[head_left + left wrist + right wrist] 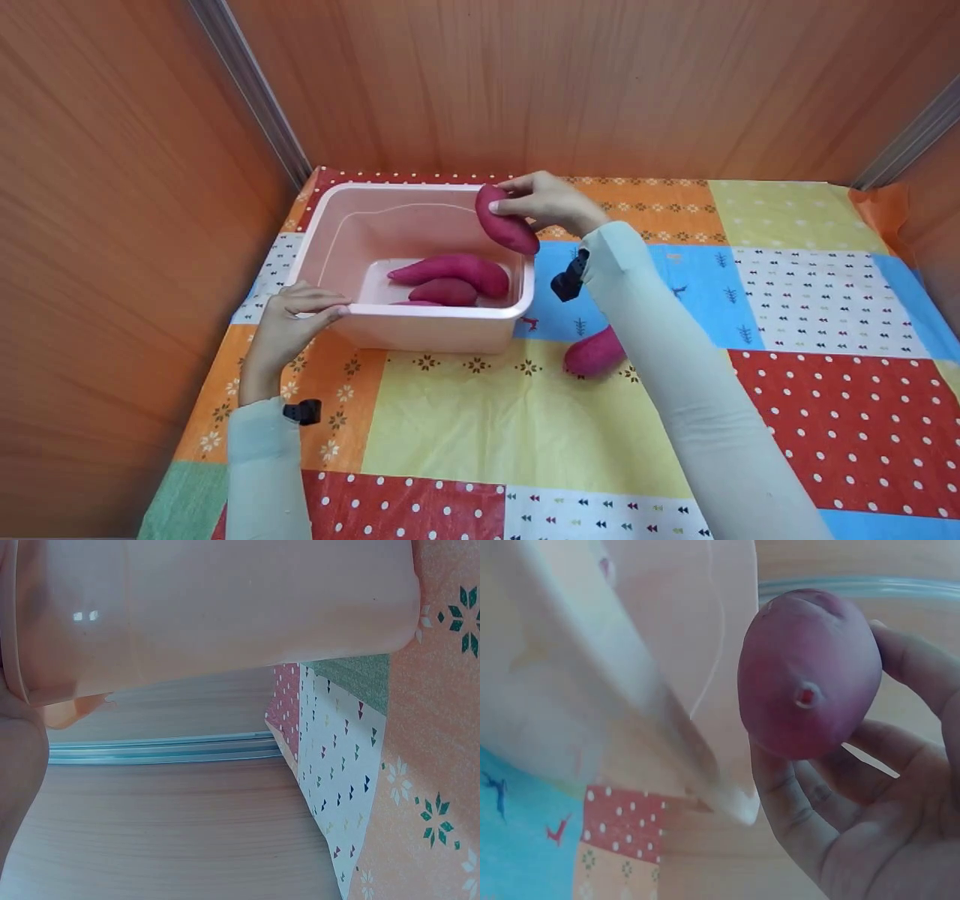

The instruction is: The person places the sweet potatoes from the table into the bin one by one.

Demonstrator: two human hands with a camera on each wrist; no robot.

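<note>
My right hand (551,204) grips a purple-red sweet potato (504,225) above the right rim of a pale pink plastic bin (427,330). In the right wrist view the rounded end of this sweet potato (810,675) faces the camera, thumb on one side and fingers on the other. At the bin's near left corner, my left hand (289,330) holds the rim between thumb and fingers. Inside the bin lie a long curved sweet potato (457,270) and a shorter one (444,292); a sliver of a third shows behind the front rim.
Another sweet potato (592,355) lies on the patchwork tablecloth (450,420) right of the bin, partly hidden by my right forearm. Wood-grain panels (525,90) stand behind and at the left. A small black device (570,277) sits at my right wrist.
</note>
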